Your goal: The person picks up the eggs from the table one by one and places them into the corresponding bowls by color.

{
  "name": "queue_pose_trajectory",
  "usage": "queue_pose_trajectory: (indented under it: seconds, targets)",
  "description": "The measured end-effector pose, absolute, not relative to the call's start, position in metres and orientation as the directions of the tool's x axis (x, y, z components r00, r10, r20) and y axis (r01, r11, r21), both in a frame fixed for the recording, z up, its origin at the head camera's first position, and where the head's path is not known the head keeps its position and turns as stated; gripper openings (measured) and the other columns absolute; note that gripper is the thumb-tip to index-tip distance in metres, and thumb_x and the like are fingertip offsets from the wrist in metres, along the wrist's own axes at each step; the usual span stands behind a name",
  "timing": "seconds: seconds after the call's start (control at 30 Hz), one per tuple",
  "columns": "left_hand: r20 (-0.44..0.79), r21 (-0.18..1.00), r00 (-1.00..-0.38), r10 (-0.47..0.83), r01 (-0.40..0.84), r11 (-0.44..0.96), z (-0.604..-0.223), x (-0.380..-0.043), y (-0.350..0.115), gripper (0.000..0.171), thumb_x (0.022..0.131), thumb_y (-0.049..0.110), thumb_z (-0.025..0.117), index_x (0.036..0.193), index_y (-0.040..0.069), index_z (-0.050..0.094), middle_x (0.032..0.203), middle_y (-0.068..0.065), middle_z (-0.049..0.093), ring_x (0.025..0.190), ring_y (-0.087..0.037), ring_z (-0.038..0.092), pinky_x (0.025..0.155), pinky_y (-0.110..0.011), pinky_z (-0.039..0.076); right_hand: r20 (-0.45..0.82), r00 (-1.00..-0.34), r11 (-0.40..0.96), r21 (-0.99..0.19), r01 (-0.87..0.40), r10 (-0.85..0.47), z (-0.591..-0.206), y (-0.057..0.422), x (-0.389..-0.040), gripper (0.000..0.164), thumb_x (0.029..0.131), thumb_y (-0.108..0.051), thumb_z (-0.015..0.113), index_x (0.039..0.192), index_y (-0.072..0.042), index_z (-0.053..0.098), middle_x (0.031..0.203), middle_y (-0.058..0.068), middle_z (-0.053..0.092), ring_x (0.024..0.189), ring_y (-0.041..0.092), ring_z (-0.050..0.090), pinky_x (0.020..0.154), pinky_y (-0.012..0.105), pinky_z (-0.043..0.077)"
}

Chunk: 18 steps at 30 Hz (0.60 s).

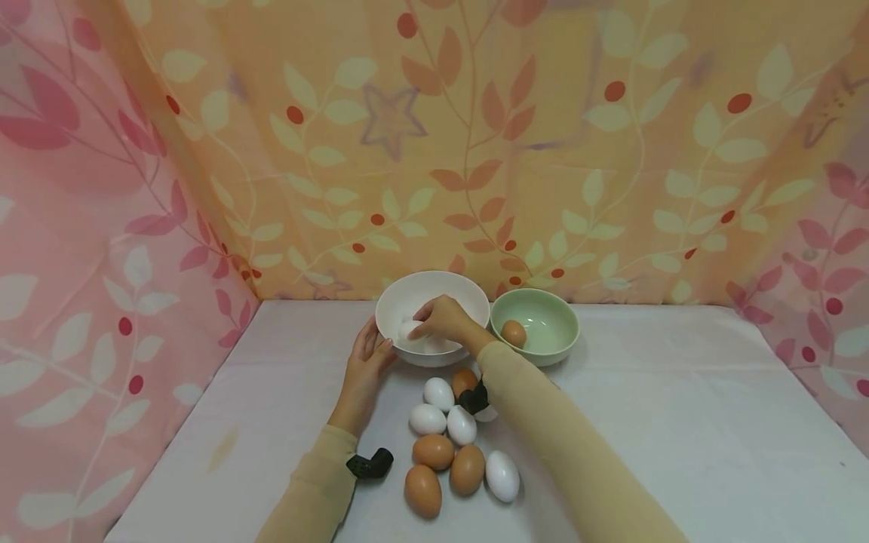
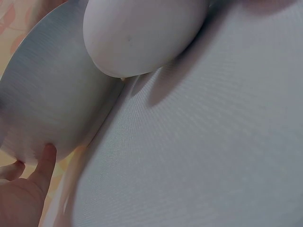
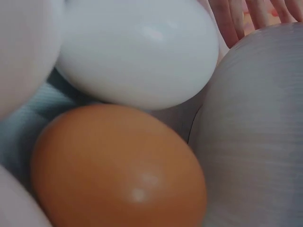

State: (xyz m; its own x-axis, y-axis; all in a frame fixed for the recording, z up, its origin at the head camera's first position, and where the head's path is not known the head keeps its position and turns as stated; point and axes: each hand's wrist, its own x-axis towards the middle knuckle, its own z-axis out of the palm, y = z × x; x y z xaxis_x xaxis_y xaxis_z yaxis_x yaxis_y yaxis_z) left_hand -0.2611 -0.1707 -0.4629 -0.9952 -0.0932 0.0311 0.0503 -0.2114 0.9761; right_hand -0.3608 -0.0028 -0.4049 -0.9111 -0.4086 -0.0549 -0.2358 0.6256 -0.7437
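A white bowl (image 1: 434,359) stands at the back of the table. My right hand (image 1: 444,320) reaches over its front rim and pinches a white egg (image 1: 409,329) inside it, the fingers partly covering the shell. At the bowl's left side is my left hand (image 1: 366,358), its thumb and fingers touching the outer wall. In the left wrist view the thumb (image 2: 46,163) lies straight against that wall. Just in front of the bowl, below my right wrist, are a white egg (image 1: 439,394) and a brown egg (image 1: 465,381).
Right beside the white bowl is a green bowl (image 1: 570,339) with a brown egg (image 1: 514,332) in it. More white and brown eggs (image 1: 433,452) lie loose between my forearms. Patterned cloth (image 1: 475,151) rises behind and at both sides of the white-covered table (image 1: 679,422).
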Motion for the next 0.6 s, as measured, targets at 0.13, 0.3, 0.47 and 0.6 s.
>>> queue_pose_trajectory:
  seconds: [0.13,0.3,0.47,0.6]
  targets:
    - [0.016,0.975,-0.996,-0.089,0.036,-0.22,-0.4626,-0.2603,-0.1712,0.064,0.104,0.016,0.053,0.159,0.024,0.022,0.167,0.003,0.017,0.151,-0.015,0.027,0.115,-0.038,0.042,-0.084,-0.908,0.641,-0.735,-0.221,-0.41,-0.4073,-0.0039,-0.3627,0.033,0.072,-0.025,0.089,0.1,-0.01,0.08,0.094,0.001,0.079,0.085,0.009,0.062,0.078,0.018,0.05]
    - [0.013,0.973,-0.996,-0.088,0.033,-0.228,-0.4637,-0.2597,-0.1716,0.064,0.103,0.019,0.054,0.158,0.025,0.022,0.167,0.005,0.018,0.15,-0.012,0.028,0.117,-0.039,0.04,-0.092,-0.902,0.648,-0.726,-0.23,-0.423,-0.4095,-0.006,-0.3624,0.033,0.072,-0.026,0.089,0.1,-0.01,0.08,0.096,0.001,0.079,0.084,0.008,0.062,0.078,0.017,0.049]
    - [0.028,0.973,-0.996,-0.085,0.047,-0.227,-0.4634,-0.2601,-0.1716,0.065,0.103,0.02,0.055,0.159,0.024,0.022,0.167,0.003,0.017,0.151,-0.015,0.027,0.117,-0.04,0.039,-0.1,-0.898,0.657,-0.717,-0.234,-0.429,-0.4093,-0.0078,-0.3604,0.032,0.072,-0.025,0.089,0.099,-0.01,0.08,0.097,0.001,0.079,0.085,0.009,0.061,0.076,0.017,0.049]
    - [0.028,0.973,-0.996,-0.087,0.047,-0.227,-0.4629,-0.2603,-0.1715,0.066,0.103,0.018,0.055,0.159,0.022,0.021,0.168,0.002,0.016,0.152,-0.017,0.026,0.118,-0.042,0.038,-0.114,-0.902,0.668,-0.712,-0.219,-0.417,-0.4091,-0.0083,-0.3597,0.033,0.073,-0.025,0.088,0.1,-0.009,0.08,0.097,0.001,0.078,0.085,0.01,0.059,0.073,0.016,0.046]
